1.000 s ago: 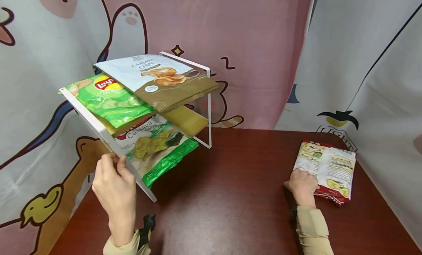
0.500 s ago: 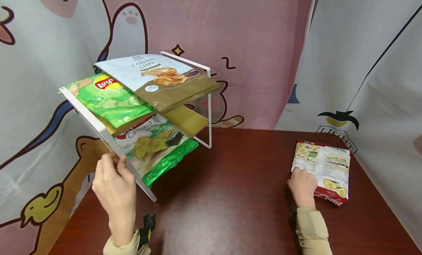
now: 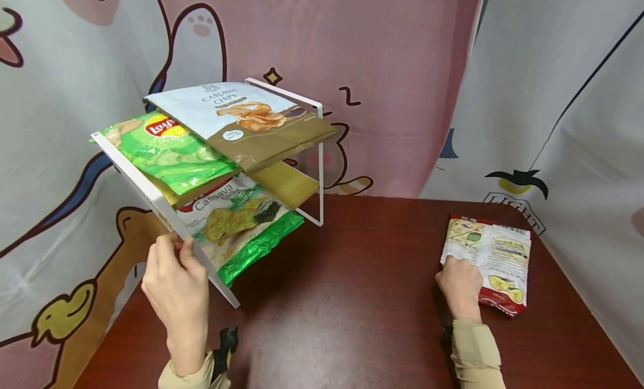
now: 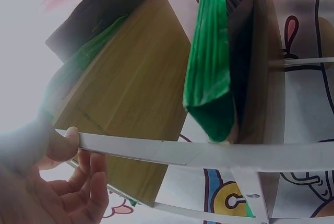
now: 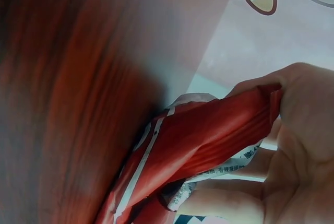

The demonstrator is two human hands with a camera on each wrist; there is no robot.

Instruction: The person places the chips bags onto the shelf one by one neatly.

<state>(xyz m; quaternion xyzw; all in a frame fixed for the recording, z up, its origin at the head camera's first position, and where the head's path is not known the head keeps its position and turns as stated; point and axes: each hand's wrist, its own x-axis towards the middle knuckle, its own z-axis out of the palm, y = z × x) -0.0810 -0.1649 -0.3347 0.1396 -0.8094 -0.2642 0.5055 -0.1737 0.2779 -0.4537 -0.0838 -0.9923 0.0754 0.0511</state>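
My left hand point(image 3: 176, 299) pinches the white frame point(image 3: 227, 293) of a two-tier rack; in the left wrist view the thumb lies over the white bar point(image 4: 219, 155) with fingers curled beneath. On the upper tier lie a green Lay's chip bag point(image 3: 176, 154) and, overlapping it, a pale-blue and brown cassava chips bag point(image 3: 251, 118). Below, a white and green cassava chips bag point(image 3: 236, 221) juts out frontward. Far to the right, my right hand point(image 3: 460, 283) grips the near-left side of a red and white chip bag point(image 3: 508, 260), its printed back facing up.
The rack's lower wooden shelf point(image 3: 289, 182) shows right of the lower bag. A dark red-brown table point(image 3: 372, 277) lies between the rack and the right-hand bag. Printed cloth curtains point(image 3: 392, 87) hang close behind the table and along its sides.
The red and white chip bag has shifted slightly left along the table, with my right hand on it. My left hand and the rack stay in place.
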